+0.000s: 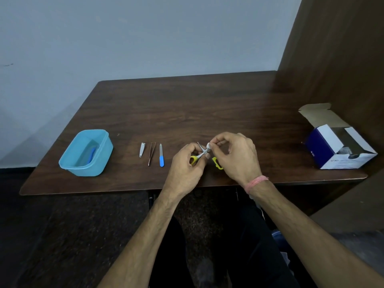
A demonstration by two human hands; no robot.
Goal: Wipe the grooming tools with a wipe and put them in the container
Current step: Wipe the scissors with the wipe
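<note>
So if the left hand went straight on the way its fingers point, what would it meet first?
Probably the right hand: the left hand, gripping the yellow-handled scissors, points right toward it, close by. Depth is unclear.

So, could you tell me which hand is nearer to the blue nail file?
Left. The left hand is just right of the nail file; the right hand is farther right, beyond the scissors.

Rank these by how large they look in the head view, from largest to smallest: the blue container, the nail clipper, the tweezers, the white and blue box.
1. White and blue box, open.
2. Blue container; fairly close to the box.
3. Tweezers.
4. Nail clipper, shortest.
</note>
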